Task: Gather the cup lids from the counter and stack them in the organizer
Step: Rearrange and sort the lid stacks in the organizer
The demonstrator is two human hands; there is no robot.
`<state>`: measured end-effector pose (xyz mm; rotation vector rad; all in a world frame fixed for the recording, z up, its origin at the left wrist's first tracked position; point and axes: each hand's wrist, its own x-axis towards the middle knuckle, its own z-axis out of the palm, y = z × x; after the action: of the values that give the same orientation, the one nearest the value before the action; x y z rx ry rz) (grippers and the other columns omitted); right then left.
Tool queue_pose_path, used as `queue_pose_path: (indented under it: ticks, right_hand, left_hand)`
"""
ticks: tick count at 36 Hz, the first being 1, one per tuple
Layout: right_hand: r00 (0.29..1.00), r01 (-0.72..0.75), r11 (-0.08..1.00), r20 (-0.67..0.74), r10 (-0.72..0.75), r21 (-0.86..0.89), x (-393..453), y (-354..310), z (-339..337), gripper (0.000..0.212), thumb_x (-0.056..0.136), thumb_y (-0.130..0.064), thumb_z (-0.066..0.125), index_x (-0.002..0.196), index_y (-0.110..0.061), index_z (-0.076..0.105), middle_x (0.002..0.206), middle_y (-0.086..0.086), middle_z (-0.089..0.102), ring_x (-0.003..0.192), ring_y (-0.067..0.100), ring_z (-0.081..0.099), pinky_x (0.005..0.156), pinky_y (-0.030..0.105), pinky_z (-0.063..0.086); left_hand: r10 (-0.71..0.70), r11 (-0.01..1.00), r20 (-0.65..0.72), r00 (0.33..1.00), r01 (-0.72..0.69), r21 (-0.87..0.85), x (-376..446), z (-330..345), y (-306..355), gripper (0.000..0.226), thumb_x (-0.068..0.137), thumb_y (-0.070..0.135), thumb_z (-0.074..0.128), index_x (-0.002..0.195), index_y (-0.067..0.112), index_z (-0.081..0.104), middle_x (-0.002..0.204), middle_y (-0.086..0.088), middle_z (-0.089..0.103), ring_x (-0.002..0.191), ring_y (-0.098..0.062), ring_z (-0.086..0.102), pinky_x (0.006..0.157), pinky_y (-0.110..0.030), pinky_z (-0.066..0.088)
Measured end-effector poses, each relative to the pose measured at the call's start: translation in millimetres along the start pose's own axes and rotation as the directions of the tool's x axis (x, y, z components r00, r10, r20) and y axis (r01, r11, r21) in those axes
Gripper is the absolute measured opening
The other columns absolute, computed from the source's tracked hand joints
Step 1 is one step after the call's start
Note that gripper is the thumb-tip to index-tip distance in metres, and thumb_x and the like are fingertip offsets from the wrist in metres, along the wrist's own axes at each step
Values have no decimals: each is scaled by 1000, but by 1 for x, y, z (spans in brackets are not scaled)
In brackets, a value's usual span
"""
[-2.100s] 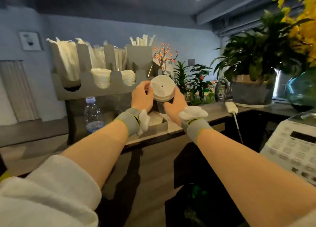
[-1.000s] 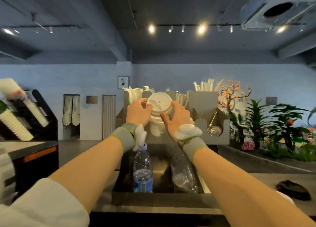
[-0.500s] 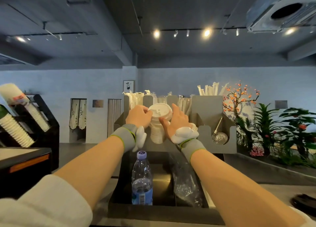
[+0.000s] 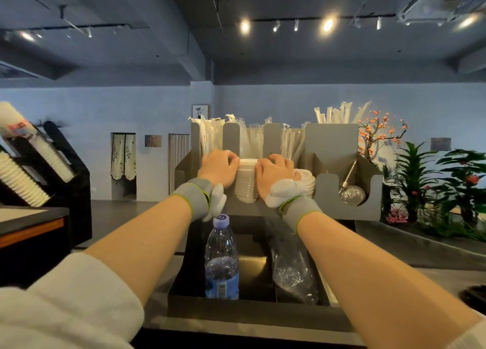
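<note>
We see the left hand (image 4: 219,168) and right hand (image 4: 273,173) cupped against opposite sides of a stack of white cup lids (image 4: 246,180), fingers curled over its top. The lids are thin, ribbed plastic discs, nested into a tapering column. The stack sits in a front compartment of the grey, matte, flat-panelled organizer (image 4: 331,148); a second lid pile (image 4: 306,181) lies in the compartment just right. Far slots hold paper-wrapped straws (image 4: 210,135). Near us stands a clear, crinkled water bottle (image 4: 222,259) in a dark tray (image 4: 236,312).
</note>
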<state>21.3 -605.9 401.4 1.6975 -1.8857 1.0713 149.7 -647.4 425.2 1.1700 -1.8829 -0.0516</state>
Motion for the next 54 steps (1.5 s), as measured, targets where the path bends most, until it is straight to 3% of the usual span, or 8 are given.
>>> queue_pose_path:
  ticks: [5, 14, 19, 27, 31, 39, 45, 54]
  right_hand:
    - [999, 34, 993, 13, -33, -114, 4, 4, 5, 38, 83, -30, 58, 121, -24, 54, 139, 3, 41, 129, 31, 33, 99, 48, 33]
    - [983, -23, 995, 180, 40, -94, 13, -1, -10, 37, 89, -31, 43, 125, -27, 52, 148, 0, 31, 140, 30, 18, 111, 58, 16]
    - [959, 86, 987, 281, -45, -134, 15, 2, -13, 43, 95, -31, 33, 137, -21, 39, 154, 4, 27, 147, 22, 9, 118, 45, 5]
    - [973, 38, 997, 228, -21, -72, -5, 8, -28, 60, 93, -23, 43, 147, -18, 19, 157, -1, 16, 146, 29, 8, 117, 56, 12]
    - [984, 45, 997, 174, -33, -62, -13, 9, -41, 54, 93, -19, 42, 144, -15, 26, 155, 0, 22, 145, 27, 13, 117, 51, 18]
    - [983, 70, 996, 172, -60, -48, -25, 19, -56, 51, 91, -13, 43, 141, -10, 33, 155, 5, 23, 144, 30, 15, 117, 46, 20]
    - [989, 38, 998, 143, -31, -49, -36, 34, -74, 54, 88, -12, 48, 141, -9, 36, 153, 6, 25, 142, 29, 20, 116, 38, 24]
    - [996, -55, 981, 60, 67, -185, -56, 64, -109, 51, 91, -16, 49, 140, -6, 37, 151, 11, 30, 140, 31, 26, 114, 36, 23]
  left_hand:
    - [-26, 999, -37, 999, 24, -36, 5, 7, -2, 35, 98, 30, 42, 113, 11, 67, 119, -11, 64, 115, -30, 53, 99, -40, 42]
    - [-38, 999, 15, 999, 38, 17, 6, 3, -2, 37, 98, 31, 38, 119, 14, 64, 127, -12, 61, 123, -34, 47, 108, -44, 38]
    - [-4, 994, 102, 995, -7, 108, 3, -1, 0, 38, 100, 26, 30, 114, 17, 65, 126, -11, 60, 122, -35, 48, 108, -42, 28]
    - [-88, 988, 82, 993, 77, 131, -6, -4, -2, 47, 101, 23, 27, 146, 11, 32, 153, -14, 32, 141, -35, 27, 116, -44, 18]
    - [-81, 994, 17, 997, 80, 76, -9, -7, -1, 43, 99, 22, 31, 140, 13, 41, 148, -14, 37, 137, -36, 31, 113, -45, 25]
    - [-1, 999, 67, 998, 4, -54, -25, -2, 32, 38, 95, 19, 41, 132, 14, 50, 140, -12, 46, 129, -32, 43, 111, -47, 36]
    - [-66, 995, -5, 998, 65, -76, -36, 5, 53, 35, 90, 23, 48, 125, 19, 54, 137, -8, 46, 125, -31, 46, 111, -53, 30]
    - [110, 966, -88, 990, -127, -225, -54, 21, 104, 27, 89, 16, 52, 114, 10, 59, 130, -14, 50, 118, -28, 51, 101, -33, 40]
